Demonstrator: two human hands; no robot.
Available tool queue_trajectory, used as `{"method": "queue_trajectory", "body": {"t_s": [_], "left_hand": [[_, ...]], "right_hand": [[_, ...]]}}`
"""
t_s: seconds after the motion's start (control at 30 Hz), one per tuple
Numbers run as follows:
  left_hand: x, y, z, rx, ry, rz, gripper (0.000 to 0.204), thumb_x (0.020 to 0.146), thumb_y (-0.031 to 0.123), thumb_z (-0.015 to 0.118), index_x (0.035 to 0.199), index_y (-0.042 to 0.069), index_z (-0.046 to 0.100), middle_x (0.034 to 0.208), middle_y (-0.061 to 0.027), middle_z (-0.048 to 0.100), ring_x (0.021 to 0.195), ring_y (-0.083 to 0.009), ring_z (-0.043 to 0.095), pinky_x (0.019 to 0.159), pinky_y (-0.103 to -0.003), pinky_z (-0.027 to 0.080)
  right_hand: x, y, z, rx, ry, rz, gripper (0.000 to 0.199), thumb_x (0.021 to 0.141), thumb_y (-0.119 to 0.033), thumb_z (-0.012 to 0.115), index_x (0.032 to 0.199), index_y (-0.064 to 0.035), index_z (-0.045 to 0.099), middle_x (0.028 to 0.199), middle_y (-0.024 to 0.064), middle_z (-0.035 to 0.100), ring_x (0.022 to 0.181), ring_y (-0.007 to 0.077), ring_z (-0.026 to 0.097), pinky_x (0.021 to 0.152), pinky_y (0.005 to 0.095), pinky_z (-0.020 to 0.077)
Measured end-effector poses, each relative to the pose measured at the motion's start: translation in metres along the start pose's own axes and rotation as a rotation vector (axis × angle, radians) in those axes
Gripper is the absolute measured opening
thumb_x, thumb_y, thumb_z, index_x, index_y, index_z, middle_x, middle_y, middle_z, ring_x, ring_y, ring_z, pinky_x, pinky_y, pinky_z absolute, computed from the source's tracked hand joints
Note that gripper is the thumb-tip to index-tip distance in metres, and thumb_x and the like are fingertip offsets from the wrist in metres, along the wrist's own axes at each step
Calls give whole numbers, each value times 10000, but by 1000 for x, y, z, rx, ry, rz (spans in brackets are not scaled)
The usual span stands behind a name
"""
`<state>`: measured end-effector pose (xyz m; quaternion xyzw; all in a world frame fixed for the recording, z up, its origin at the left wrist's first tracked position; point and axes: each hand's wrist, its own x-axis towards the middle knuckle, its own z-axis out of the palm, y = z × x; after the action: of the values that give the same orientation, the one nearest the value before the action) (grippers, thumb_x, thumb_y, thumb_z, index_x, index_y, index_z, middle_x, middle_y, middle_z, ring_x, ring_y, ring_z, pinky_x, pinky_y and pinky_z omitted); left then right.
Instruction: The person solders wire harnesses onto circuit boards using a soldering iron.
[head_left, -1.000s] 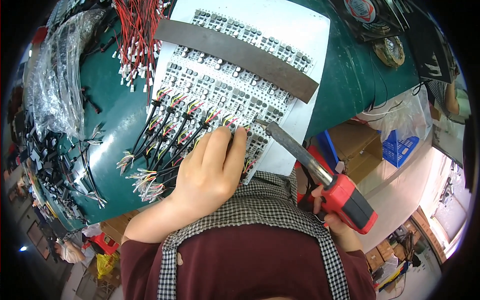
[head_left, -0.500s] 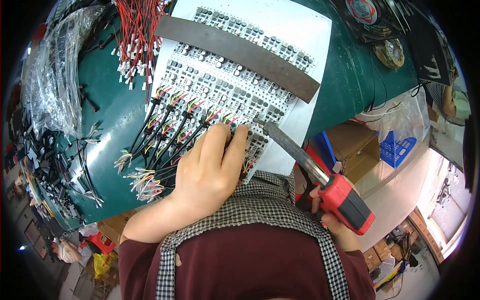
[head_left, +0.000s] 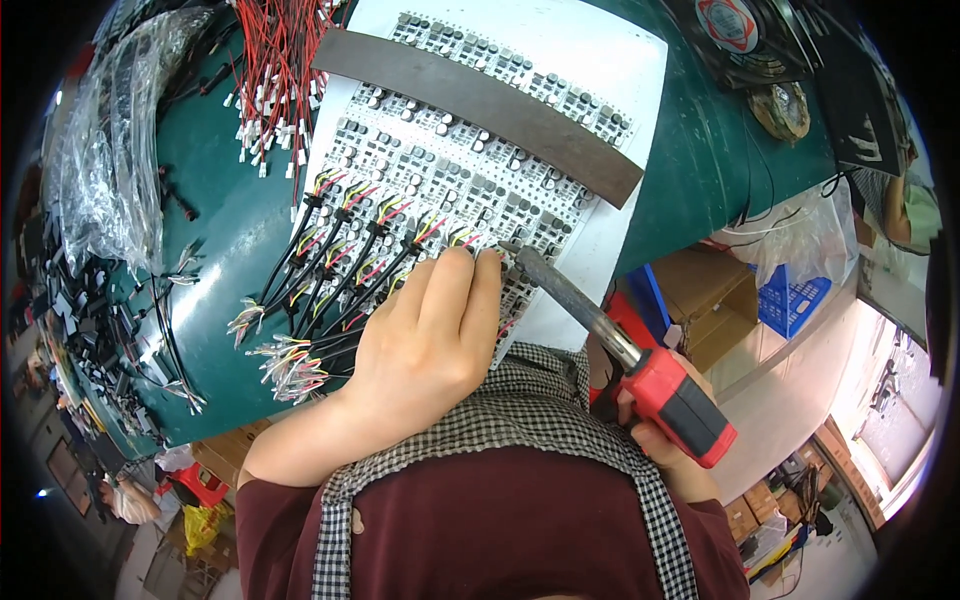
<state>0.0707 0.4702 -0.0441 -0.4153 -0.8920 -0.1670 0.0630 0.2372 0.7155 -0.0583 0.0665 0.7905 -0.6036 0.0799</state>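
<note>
A white sheet of circuit boards (head_left: 440, 180) packed with small components lies on a white backing board (head_left: 615, 60). My left hand (head_left: 420, 335) rests over its near edge, fingers pinched together around a cable mostly hidden beneath them; coloured wire ends (head_left: 463, 238) show just past the fingertips. Several black cables (head_left: 318, 275) with red, yellow and white wires run off the boards to the left of this hand. My right hand (head_left: 655, 440) grips a red and black soldering gun (head_left: 680, 405). Its long metal barrel slants up left, the tip close beside my left fingertips.
A dark flat bar (head_left: 480, 100) lies across the boards. Red wires with white connectors (head_left: 275, 90), a clear plastic bag (head_left: 115, 150) and black connector pieces (head_left: 95, 330) occupy the green table's left. A fan (head_left: 740, 35) and an amber lump (head_left: 780, 110) sit far right.
The soldering gun has shifted slightly left, its tip now nearer my left fingertips. My left fingers have moved a little to the right and stay pinched.
</note>
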Motion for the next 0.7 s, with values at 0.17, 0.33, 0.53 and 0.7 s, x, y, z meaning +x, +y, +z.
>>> {"method": "queue_trajectory", "body": {"t_s": [0.17, 0.33, 0.53, 0.7], "left_hand": [[0, -1, 0, 13, -5, 15, 289, 700, 33, 598, 967, -77, 615, 830, -79, 486, 662, -156, 526, 505, -226, 456], [1, 0, 0, 25, -2, 24, 291, 693, 35, 594, 959, -80, 614, 834, -83, 492, 658, -156, 523, 502, -224, 454], [1, 0, -1, 43, -8, 33, 300, 691, 36, 591, 965, -85, 609, 843, -91, 497, 668, -160, 525, 515, -224, 457], [1, 0, -1, 44, -9, 38, 294, 702, 42, 588, 966, -85, 608, 847, -94, 500, 677, -164, 531, 528, -225, 464]], "right_hand": [[9, -2, 3, -142, -23, -182, 691, 657, -257, 841, 1192, 58, 538, 895, 155, 661, 769, 268, 676, 687, 315, 531], [14, 0, 5, -215, 0, -269, 696, 652, -271, 846, 1186, 56, 541, 877, 150, 664, 744, 259, 679, 668, 309, 534], [10, 0, 6, -190, 35, -264, 698, 644, -298, 847, 1168, 56, 550, 881, 158, 665, 746, 261, 680, 668, 309, 538], [15, -13, 19, -238, 163, -203, 496, 811, -494, 667, 946, -16, 644, 892, 126, 637, 732, 276, 636, 635, 346, 493]]}}
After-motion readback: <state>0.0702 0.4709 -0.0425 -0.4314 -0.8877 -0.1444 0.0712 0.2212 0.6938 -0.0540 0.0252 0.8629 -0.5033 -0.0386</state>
